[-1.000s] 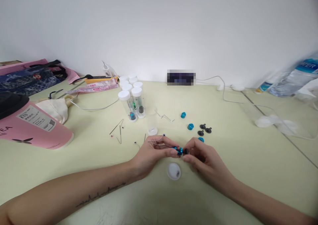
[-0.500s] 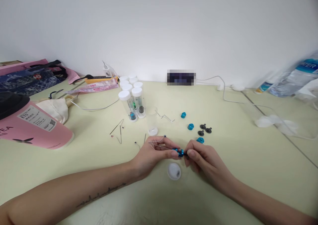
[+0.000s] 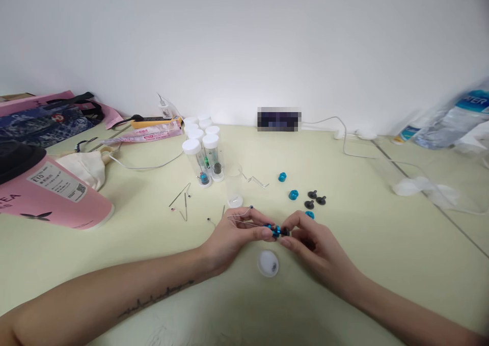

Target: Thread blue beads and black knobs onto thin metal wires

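Note:
My left hand (image 3: 239, 232) pinches a thin metal pin (image 3: 244, 217) that carries small blue nuts (image 3: 273, 229) on its end, just above the pale green table (image 3: 153, 244). My right hand (image 3: 311, 241) meets it from the right, with thumb and forefinger closed on a small black piece (image 3: 284, 232) at the tip of the blue nuts. A white cap (image 3: 268, 262) lies on the table right below the two hands. Loose blue nuts (image 3: 293, 194) and black screws (image 3: 315, 200) lie just beyond my right hand.
Several white-capped clear vials (image 3: 202, 152) stand behind an open clear vial (image 3: 234, 185). Bent metal pins (image 3: 182, 201) lie to the left. A pink bag (image 3: 53, 198) and a cloth pouch (image 3: 86, 167) sit far left. White cables (image 3: 355, 147) and water bottles (image 3: 451, 122) are at the right.
My right-hand fingers shifted slightly around the black piece at the end of the blue nuts, as if turning it. The left hand stayed nearly in place.

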A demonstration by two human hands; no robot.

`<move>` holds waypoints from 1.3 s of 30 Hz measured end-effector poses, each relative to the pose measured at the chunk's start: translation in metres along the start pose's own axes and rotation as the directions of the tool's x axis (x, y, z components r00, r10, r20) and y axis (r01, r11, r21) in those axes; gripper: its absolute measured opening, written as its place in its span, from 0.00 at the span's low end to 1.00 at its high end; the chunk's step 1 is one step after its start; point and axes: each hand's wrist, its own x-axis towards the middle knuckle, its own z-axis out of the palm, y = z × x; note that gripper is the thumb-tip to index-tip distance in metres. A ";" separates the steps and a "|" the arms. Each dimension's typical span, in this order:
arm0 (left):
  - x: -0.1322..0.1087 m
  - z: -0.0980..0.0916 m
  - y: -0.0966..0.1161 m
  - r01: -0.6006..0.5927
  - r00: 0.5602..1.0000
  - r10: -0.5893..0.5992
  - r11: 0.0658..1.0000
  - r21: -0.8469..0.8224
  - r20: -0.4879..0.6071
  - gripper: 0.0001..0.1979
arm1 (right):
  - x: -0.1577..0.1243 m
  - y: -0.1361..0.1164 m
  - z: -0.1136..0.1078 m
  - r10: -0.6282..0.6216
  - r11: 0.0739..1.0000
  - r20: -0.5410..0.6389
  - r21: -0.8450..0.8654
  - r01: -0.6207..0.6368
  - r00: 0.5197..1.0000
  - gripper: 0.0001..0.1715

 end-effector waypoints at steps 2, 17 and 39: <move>0.000 0.000 0.000 -0.001 1.000 0.001 1.000 -0.005 0.000 0.07 | 0.000 0.000 0.001 0.017 1.000 -0.015 0.021 -0.017 1.000 0.11; -0.001 0.000 0.000 -0.002 1.000 0.001 1.000 0.021 0.013 0.09 | 0.002 0.000 -0.003 -0.055 0.997 0.031 -0.048 0.056 0.998 0.24; 0.000 0.002 0.002 0.020 1.000 -0.020 1.000 0.010 -0.012 0.09 | 0.002 0.000 0.000 -0.014 1.000 -0.020 -0.012 0.014 1.000 0.17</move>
